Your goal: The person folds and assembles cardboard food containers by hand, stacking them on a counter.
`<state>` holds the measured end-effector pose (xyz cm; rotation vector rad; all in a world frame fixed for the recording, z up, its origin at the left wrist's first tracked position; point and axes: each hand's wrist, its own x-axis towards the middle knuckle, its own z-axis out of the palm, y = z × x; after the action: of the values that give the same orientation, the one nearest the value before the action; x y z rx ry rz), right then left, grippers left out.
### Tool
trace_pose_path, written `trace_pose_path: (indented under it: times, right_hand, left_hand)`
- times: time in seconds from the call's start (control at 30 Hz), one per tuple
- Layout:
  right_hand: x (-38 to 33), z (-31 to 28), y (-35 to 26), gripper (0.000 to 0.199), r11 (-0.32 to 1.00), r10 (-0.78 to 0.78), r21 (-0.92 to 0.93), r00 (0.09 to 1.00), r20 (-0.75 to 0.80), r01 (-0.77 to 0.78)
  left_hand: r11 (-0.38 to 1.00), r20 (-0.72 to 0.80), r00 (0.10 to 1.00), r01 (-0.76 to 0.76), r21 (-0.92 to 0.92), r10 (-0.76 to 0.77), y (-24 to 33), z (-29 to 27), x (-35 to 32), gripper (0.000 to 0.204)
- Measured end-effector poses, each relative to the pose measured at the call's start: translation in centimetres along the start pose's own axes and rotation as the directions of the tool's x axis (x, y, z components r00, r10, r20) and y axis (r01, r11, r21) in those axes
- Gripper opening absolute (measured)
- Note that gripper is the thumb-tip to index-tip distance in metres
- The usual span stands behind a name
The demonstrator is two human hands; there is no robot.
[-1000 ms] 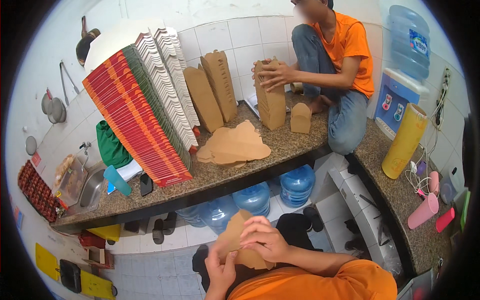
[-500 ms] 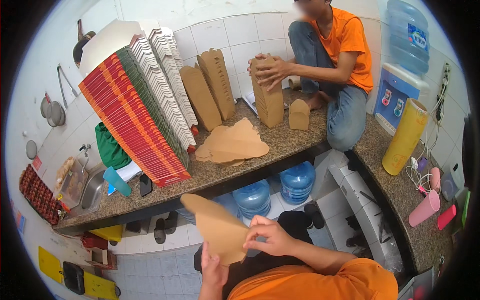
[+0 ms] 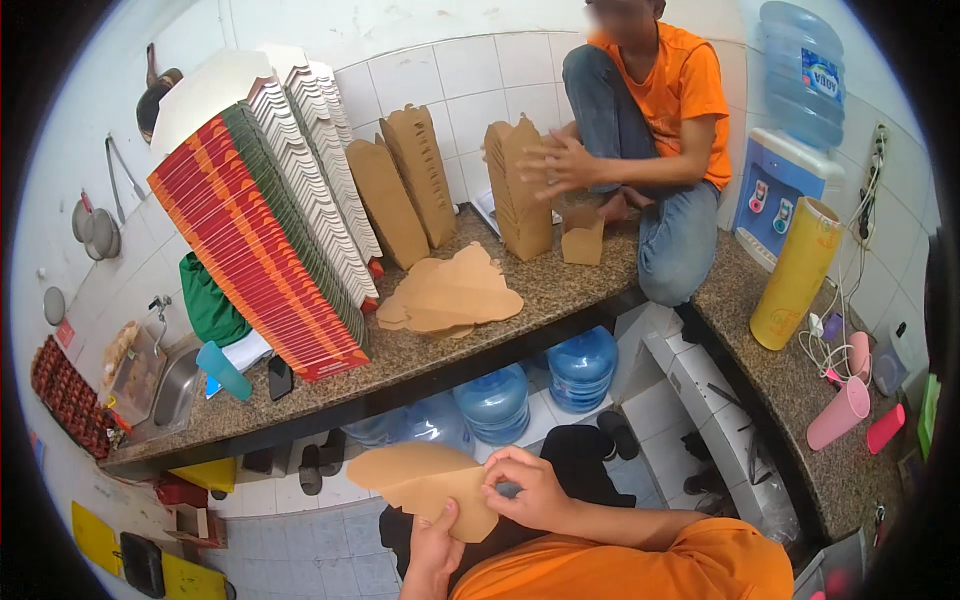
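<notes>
A flat brown cardboard box blank (image 3: 425,487) hangs above my lap. My left hand (image 3: 437,545) grips its lower edge, with the thumb on top of the sheet. My right hand (image 3: 527,490) has its fingers curled against the sheet's right edge, thumb and forefinger pinching there. More flat brown blanks (image 3: 455,290) lie in a loose pile on the granite counter (image 3: 400,375) ahead.
Tall nested stacks of red boxes (image 3: 260,240) and brown boxes (image 3: 385,200) stand on the counter. A co-worker in orange has hands at another brown stack (image 3: 520,190), beside a small box (image 3: 582,238). Water jugs (image 3: 492,405) sit underneath. A yellow roll (image 3: 795,275) stands right.
The blank in my hands has tipped down to a flatter slant, its far end lower and further left. The co-worker's hands have come away from the top of the brown stack.
</notes>
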<state>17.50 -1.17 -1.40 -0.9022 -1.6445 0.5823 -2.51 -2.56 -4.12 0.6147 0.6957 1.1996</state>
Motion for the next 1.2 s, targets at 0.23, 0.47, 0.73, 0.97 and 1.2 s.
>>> trace_pose_path:
  times: [0.23,0.47,0.73,0.97,1.2]
  right_hand:
    - [-1.4,-1.2,3.3,0.020,0.514,0.354,0.598,0.787,0.505,-0.615]
    - [-2.4,-1.2,4.6,0.030,0.673,0.381,0.080,0.438,0.814,-0.735]
    - [-2.3,-3.8,2.2,0.053,0.744,0.205,0.277,0.603,0.771,-0.608]
    - [-1.5,-5.1,-1.2,0.051,0.813,0.357,0.114,0.643,0.677,-0.571]
    - [-2.0,-5.8,-1.1,0.051,0.797,0.380,0.174,0.704,0.600,-0.579]
  left_hand:
    - [0.989,0.083,0.985,0.146,0.035,-0.149,0.6,-1.1,-1.9,0.043]
    - [0.911,-0.053,0.982,0.187,0.367,-0.180,0.9,0.5,-2.8,0.033]
    - [0.864,0.052,0.998,0.010,0.504,-0.042,0.2,0.5,-3.4,0.034]
    - [0.857,-0.011,0.998,0.061,0.512,-0.065,-0.1,2.6,-3.7,0.035]
    - [0.820,0.055,0.998,0.004,0.573,-0.043,0.3,3.9,-2.8,0.037]
